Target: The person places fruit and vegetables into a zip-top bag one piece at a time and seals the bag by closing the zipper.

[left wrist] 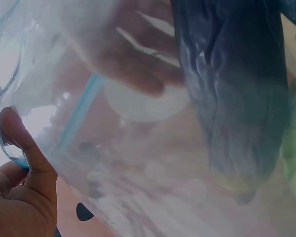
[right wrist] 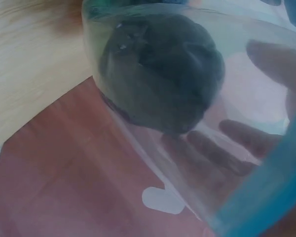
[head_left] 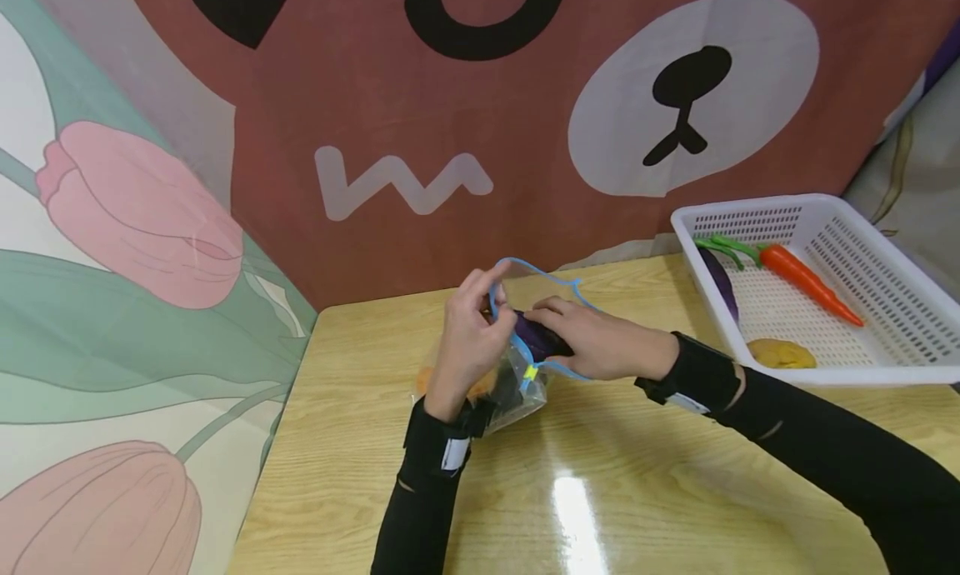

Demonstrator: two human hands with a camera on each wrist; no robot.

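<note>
A clear plastic bag (head_left: 517, 404) with a blue edge round its mouth stands on the table, things inside it. My left hand (head_left: 472, 329) pinches the blue edge at the left of the opening; in the left wrist view its thumb and fingers (left wrist: 32, 173) show beside the blue band. At the mouth, my right hand (head_left: 600, 337) holds a dark purple eggplant (head_left: 542, 338), fingers on top and thumb below. A long, dark, wrinkled vegetable (left wrist: 232, 94) shows through the plastic. In the right wrist view, a dark rounded shape (right wrist: 163, 74) appears beyond blurred right fingers (right wrist: 212, 153).
A white perforated basket (head_left: 885, 375) stands at the right of the wooden table (head_left: 330, 458). In it lie a red carrot or pepper-like vegetable (head_left: 810, 283) with green stems, another eggplant (head_left: 718, 282) and a yellow, potato-like item (head_left: 782, 353). A printed cloth (head_left: 375, 250) hangs behind.
</note>
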